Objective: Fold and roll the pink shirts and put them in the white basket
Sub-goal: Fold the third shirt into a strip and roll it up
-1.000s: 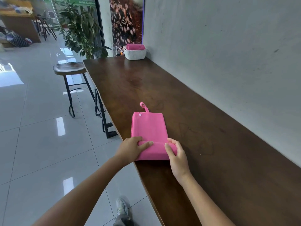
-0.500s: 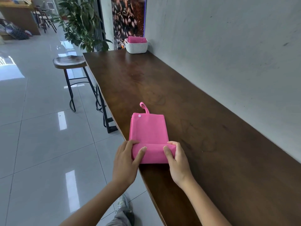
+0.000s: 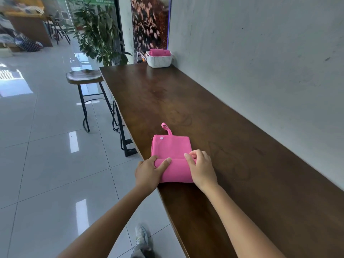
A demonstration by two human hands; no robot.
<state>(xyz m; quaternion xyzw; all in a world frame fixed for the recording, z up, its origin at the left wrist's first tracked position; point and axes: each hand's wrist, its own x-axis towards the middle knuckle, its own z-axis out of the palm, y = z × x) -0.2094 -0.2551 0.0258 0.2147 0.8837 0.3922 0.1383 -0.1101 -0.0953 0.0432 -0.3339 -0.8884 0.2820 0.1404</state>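
Both forearms reach forward from the bottom of the view. The left hand [image 3: 149, 171] curls over the left end of the rolled part of the pink shirt [image 3: 172, 157], thumb lying along the top of the roll. The right hand [image 3: 202, 169] grips the right end, fingers bent over the fold. The shirt lies at the near edge of the wooden counter [image 3: 242, 146], its far half flat. The white basket [image 3: 159, 60] stands at the far end of the counter, holding a pink roll [image 3: 159, 52].

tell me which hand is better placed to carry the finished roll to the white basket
Probably right. The white basket stands at the counter's far end against the wall, on the right hand's side; the left hand grips the pink shirt at the counter's open edge.
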